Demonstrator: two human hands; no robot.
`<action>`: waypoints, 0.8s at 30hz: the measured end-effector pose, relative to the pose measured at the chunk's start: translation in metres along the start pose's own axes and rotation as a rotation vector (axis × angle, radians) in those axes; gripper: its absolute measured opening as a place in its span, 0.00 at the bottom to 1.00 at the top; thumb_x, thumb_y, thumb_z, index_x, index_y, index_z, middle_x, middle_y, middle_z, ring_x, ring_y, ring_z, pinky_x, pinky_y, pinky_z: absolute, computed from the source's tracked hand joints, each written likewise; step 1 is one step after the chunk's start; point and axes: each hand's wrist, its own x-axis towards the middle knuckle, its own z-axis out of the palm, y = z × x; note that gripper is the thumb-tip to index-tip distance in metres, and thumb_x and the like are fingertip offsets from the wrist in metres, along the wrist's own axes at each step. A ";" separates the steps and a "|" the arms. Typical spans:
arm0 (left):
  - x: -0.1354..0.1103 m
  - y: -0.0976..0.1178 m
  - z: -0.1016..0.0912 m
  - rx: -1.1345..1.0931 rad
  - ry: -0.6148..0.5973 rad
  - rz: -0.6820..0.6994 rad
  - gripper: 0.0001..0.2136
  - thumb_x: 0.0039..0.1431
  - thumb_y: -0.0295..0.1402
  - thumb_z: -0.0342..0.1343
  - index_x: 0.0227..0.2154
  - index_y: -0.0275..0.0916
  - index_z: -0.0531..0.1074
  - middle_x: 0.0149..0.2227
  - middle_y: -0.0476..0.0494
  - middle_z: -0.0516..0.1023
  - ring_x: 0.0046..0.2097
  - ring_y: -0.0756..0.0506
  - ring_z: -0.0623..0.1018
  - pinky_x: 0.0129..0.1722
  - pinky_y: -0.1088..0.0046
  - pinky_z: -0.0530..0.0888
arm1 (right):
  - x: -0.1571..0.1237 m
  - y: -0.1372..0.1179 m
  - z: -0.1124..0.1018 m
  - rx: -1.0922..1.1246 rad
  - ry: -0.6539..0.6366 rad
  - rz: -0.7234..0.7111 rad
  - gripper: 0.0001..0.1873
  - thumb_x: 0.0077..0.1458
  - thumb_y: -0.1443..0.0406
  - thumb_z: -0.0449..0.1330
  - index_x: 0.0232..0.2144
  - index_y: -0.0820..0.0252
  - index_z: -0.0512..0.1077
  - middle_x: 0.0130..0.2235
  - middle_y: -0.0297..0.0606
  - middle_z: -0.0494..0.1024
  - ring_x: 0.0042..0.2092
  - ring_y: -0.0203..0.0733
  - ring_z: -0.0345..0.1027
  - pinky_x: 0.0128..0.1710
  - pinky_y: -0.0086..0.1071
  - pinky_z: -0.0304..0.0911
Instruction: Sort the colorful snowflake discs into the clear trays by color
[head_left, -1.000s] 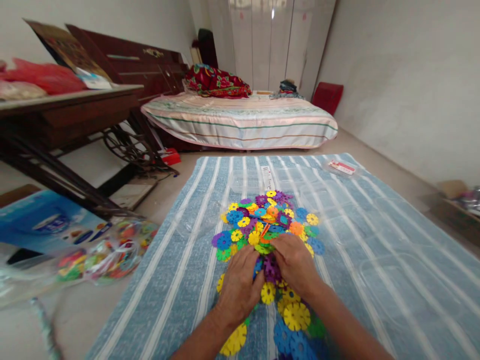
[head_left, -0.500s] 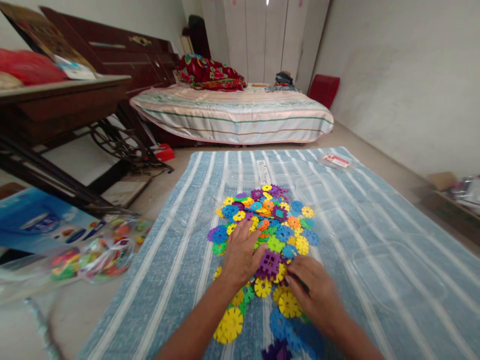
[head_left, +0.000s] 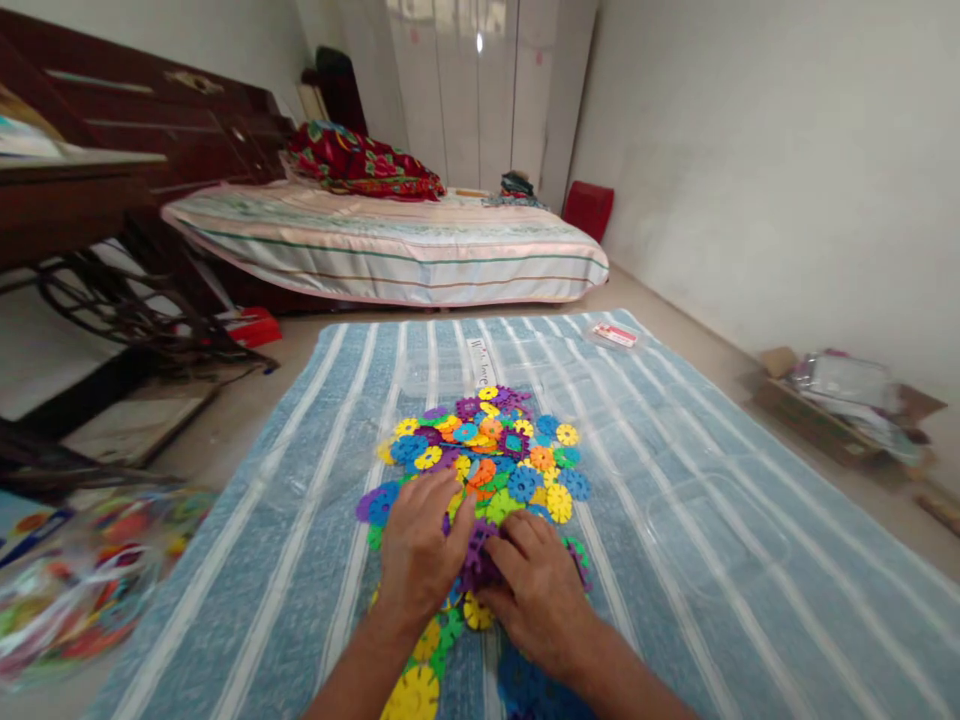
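Note:
A heap of flat plastic interlocking pieces in many colours lies in the middle of the striped cloth (head_left: pixel 300 560), most of them notched discs. Over its left side rests my left hand (head_left: pixel 421 548), fingers stretched and thumb apart, with its thumb near a purple square lattice piece (head_left: pixel 477 556). The fingers of my right hand (head_left: pixel 538 590) are closed on that purple piece from the right, hiding part of it. Below the hands are a yellow disc (head_left: pixel 477 612) and a larger yellow disc (head_left: pixel 412 692). Dark blue pieces (head_left: pixel 525 685) lie partly under my right forearm.
Behind the heap is a clear plastic container (head_left: pixel 427 370) with a lettered strip. A clear lid (head_left: pixel 712 530) lies to the right, and a small red-and-white labelled pack (head_left: pixel 615 335) at the far edge. Bags of colourful pieces (head_left: pixel 97 590) sit on the floor at left; a bed (head_left: pixel 405 260) stands beyond.
The view has swung right. My right hand has moved left, from beside the purple lattice piece to over it. My left hand stays on the heap's left side.

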 end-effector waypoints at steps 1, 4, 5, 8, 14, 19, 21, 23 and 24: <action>-0.007 0.005 -0.006 -0.011 -0.007 0.031 0.07 0.57 0.33 0.51 0.36 0.39 0.72 0.39 0.42 0.78 0.44 0.43 0.75 0.47 0.60 0.72 | 0.000 0.002 -0.001 0.017 0.012 0.006 0.13 0.49 0.63 0.62 0.39 0.58 0.70 0.39 0.41 0.71 0.45 0.46 0.63 0.43 0.43 0.64; -0.038 0.017 -0.022 -0.060 -0.068 0.209 0.09 0.54 0.31 0.54 0.39 0.42 0.71 0.40 0.44 0.78 0.45 0.44 0.75 0.48 0.64 0.73 | -0.004 0.012 -0.010 0.048 0.025 0.029 0.09 0.50 0.64 0.61 0.36 0.58 0.70 0.36 0.39 0.71 0.41 0.43 0.63 0.40 0.39 0.64; -0.051 0.019 -0.025 -0.075 -0.098 0.273 0.10 0.53 0.31 0.54 0.40 0.43 0.71 0.41 0.45 0.78 0.46 0.44 0.75 0.47 0.66 0.73 | -0.006 0.017 -0.014 0.061 0.018 0.043 0.07 0.50 0.65 0.60 0.35 0.57 0.70 0.36 0.39 0.71 0.40 0.42 0.64 0.39 0.37 0.64; -0.085 0.020 -0.026 -0.135 -0.088 0.396 0.12 0.53 0.35 0.53 0.41 0.43 0.70 0.41 0.43 0.78 0.46 0.44 0.75 0.46 0.68 0.74 | -0.015 0.029 -0.024 0.107 -0.013 0.092 0.07 0.50 0.70 0.58 0.34 0.57 0.70 0.34 0.36 0.72 0.38 0.40 0.65 0.37 0.32 0.65; -0.114 0.041 -0.008 -0.154 -0.263 0.465 0.07 0.57 0.33 0.51 0.39 0.45 0.70 0.45 0.46 0.76 0.48 0.46 0.73 0.49 0.68 0.71 | -0.031 0.042 -0.023 0.121 0.052 0.118 0.12 0.52 0.69 0.56 0.41 0.56 0.69 0.39 0.40 0.74 0.41 0.41 0.67 0.40 0.35 0.67; -0.109 0.058 -0.006 -0.166 -0.358 0.498 0.10 0.58 0.39 0.49 0.37 0.40 0.71 0.46 0.42 0.75 0.50 0.42 0.71 0.50 0.62 0.69 | -0.033 0.039 -0.020 0.098 0.079 0.114 0.15 0.52 0.69 0.55 0.44 0.56 0.67 0.43 0.42 0.72 0.45 0.43 0.66 0.45 0.40 0.67; -0.100 0.054 -0.009 -0.135 -0.302 0.450 0.12 0.59 0.36 0.46 0.38 0.38 0.71 0.45 0.40 0.76 0.49 0.41 0.71 0.51 0.61 0.69 | -0.025 0.034 -0.020 0.078 0.092 0.086 0.19 0.51 0.68 0.56 0.47 0.58 0.66 0.48 0.45 0.70 0.50 0.46 0.63 0.49 0.43 0.64; -0.088 0.045 -0.012 -0.062 -0.268 0.398 0.12 0.59 0.29 0.45 0.39 0.37 0.72 0.44 0.40 0.76 0.50 0.42 0.72 0.50 0.62 0.69 | -0.013 0.030 -0.018 0.055 0.073 0.052 0.23 0.50 0.68 0.57 0.50 0.59 0.64 0.52 0.46 0.67 0.54 0.48 0.59 0.53 0.45 0.60; -0.082 0.041 -0.014 -0.021 -0.260 0.376 0.12 0.58 0.27 0.45 0.40 0.37 0.72 0.44 0.39 0.76 0.49 0.42 0.72 0.50 0.62 0.69 | -0.005 0.028 -0.016 0.045 0.045 0.036 0.24 0.49 0.69 0.58 0.50 0.59 0.64 0.52 0.46 0.67 0.55 0.49 0.58 0.54 0.46 0.59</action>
